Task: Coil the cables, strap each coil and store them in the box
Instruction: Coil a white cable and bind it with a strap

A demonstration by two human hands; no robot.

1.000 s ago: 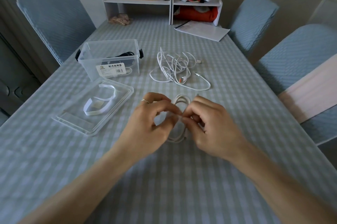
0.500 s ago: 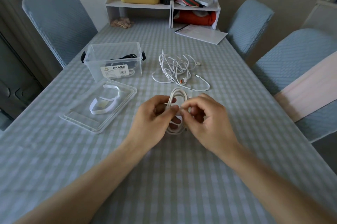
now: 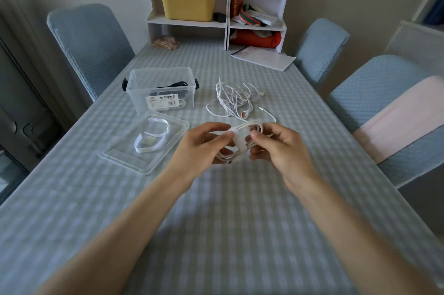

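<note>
Coil (image 3: 242,143) now raised between hands (image 3: 240,144)

Two bare forearms reach in from the bottom edge over the checked tablecloth (image 3: 240,234), with no sleeves, watch or bracelet on either. The left hand (image 3: 204,148) wears a thin ring on one finger, glimpsed as a slim band on the side facing the white strap; which finger is hard to tell. The right hand (image 3: 276,145) carries no ring that shows. The fingernails are short and unpainted on both hands. Both wrists are uncovered.
</note>
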